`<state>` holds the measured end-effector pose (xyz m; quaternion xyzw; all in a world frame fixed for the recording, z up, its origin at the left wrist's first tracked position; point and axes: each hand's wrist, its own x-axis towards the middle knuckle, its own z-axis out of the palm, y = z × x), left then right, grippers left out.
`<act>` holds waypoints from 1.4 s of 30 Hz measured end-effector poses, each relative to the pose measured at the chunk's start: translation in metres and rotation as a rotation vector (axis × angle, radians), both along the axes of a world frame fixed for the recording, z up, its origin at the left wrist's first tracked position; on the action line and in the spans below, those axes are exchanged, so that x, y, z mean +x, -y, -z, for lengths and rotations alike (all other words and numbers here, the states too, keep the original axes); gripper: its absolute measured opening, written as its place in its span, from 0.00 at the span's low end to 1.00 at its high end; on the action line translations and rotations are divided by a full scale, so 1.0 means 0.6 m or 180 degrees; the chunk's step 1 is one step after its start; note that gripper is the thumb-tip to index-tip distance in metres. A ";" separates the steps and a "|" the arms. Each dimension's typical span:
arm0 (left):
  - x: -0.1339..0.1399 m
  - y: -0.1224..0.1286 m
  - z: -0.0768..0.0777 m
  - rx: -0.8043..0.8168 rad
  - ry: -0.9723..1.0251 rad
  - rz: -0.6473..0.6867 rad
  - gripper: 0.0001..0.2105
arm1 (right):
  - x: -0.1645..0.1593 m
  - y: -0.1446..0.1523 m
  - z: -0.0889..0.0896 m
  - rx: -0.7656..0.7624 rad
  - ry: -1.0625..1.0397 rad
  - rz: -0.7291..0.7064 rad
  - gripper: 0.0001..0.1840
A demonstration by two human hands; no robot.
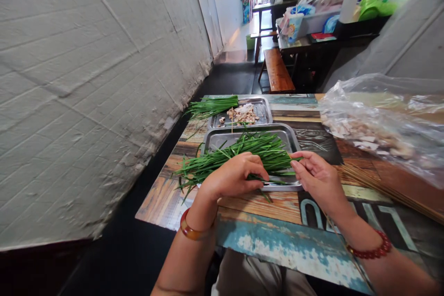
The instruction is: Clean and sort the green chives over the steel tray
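A loose heap of green chives (258, 148) lies across a metal tray (286, 134), with leaf ends hanging over the left side. My left hand (239, 173) is over the near part of the heap, its fingers loosely curled and a gap between thumb and fingers. At the tray's right rim, my right hand (317, 175) pinches chive ends between thumb and forefinger. A thin bamboo skewer (333, 224) runs back from under that hand along the wrist; its tip is hidden by the fingers.
Behind is a second tray (267, 106) with a chive bundle (218, 105), pale sliced pieces (244, 113) and a thin stick. At right are a clear plastic bag (385, 125) of pale pieces and several skewers (391, 192). A wall (104, 101) stands left; a bench (278, 71) is beyond.
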<state>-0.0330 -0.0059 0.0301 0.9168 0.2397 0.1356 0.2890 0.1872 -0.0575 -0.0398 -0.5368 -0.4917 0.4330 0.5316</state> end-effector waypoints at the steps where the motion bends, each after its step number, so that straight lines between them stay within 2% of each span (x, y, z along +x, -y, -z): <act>1: -0.001 0.002 0.002 0.0143 -0.0213 0.0103 0.05 | 0.000 -0.001 0.000 -0.0012 -0.0016 -0.0005 0.14; 5: 0.000 0.007 0.017 0.0592 -0.0775 0.0059 0.06 | 0.001 -0.002 0.001 -0.0014 -0.0050 0.0003 0.15; 8: 0.003 0.008 0.021 0.0710 -0.0808 -0.0118 0.01 | 0.002 -0.003 0.003 -0.0028 -0.0016 0.0022 0.15; 10: 0.006 0.008 0.015 0.0630 -0.0583 -0.0152 0.05 | 0.003 -0.003 0.003 -0.0014 0.0041 0.0022 0.16; 13: 0.011 0.008 0.002 0.0085 0.0209 -0.0061 0.07 | 0.002 -0.003 0.002 0.0037 0.0137 0.0006 0.16; 15: 0.016 0.008 0.000 -0.0309 0.0803 -0.0397 0.07 | -0.001 -0.001 0.001 0.0067 0.0191 -0.0042 0.17; 17: 0.023 0.008 0.007 -0.0520 0.1221 -0.1010 0.08 | -0.006 0.002 -0.001 0.0060 0.0241 -0.0100 0.17; 19: 0.032 0.007 0.020 -0.0629 0.1407 -0.1441 0.08 | -0.013 0.007 -0.002 0.0032 0.0283 -0.0177 0.16; 22: 0.044 0.003 0.041 -0.0728 0.1407 -0.1705 0.07 | -0.021 0.016 -0.004 0.0039 0.0357 -0.0337 0.14; 25: 0.052 0.001 0.050 -0.0772 0.1353 -0.1777 0.07 | -0.024 0.021 -0.003 0.0129 0.0453 -0.0433 0.13; 34: 0.058 0.005 0.046 -0.1152 0.1415 -0.1648 0.09 | -0.021 0.016 -0.001 0.0233 0.0425 -0.0356 0.13; 42: 0.060 0.003 0.055 -0.1294 0.1468 -0.1604 0.08 | -0.021 0.014 -0.001 0.0241 0.0530 -0.0405 0.13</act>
